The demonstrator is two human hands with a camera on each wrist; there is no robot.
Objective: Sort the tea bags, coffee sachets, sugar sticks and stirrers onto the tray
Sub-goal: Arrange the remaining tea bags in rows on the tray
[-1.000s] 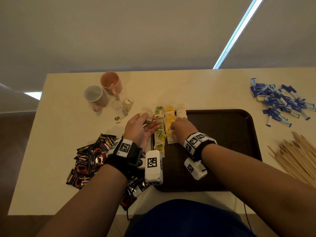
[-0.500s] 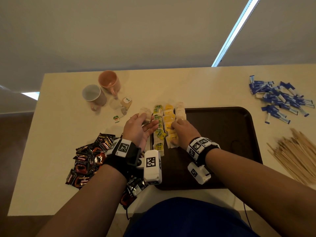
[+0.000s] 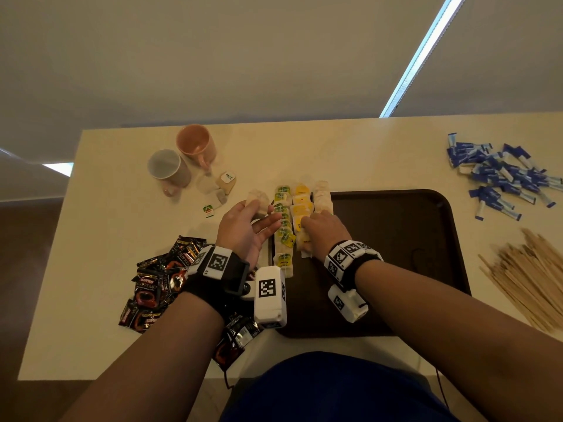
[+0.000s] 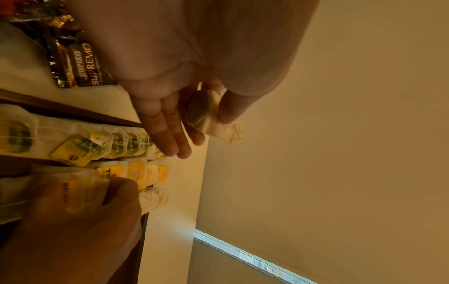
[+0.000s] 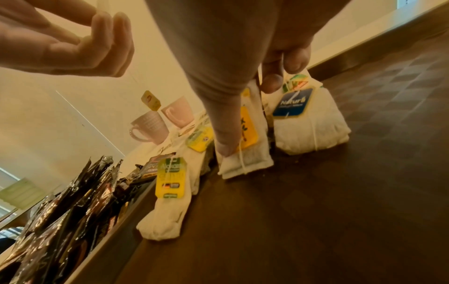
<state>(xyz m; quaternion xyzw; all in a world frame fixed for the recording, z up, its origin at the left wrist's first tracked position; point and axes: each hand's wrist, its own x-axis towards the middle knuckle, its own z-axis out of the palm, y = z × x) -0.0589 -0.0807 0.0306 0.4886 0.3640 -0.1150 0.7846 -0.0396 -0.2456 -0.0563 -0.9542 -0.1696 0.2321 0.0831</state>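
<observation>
Left hand pinches a plain tea bag just off the tray; right hand presses a yellow-tagged bag, fingers down. Tags read Alokozay, Nature; sachets say Kopiko Supremo. Yellow tag's lettering half hidden.

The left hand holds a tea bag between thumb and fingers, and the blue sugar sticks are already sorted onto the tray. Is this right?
One part is wrong. The left hand does hold a tea bag between thumb and fingers, but the head view shows the blue sugar sticks lying in a loose pile on the table, beyond the right edge of the tray.
</observation>
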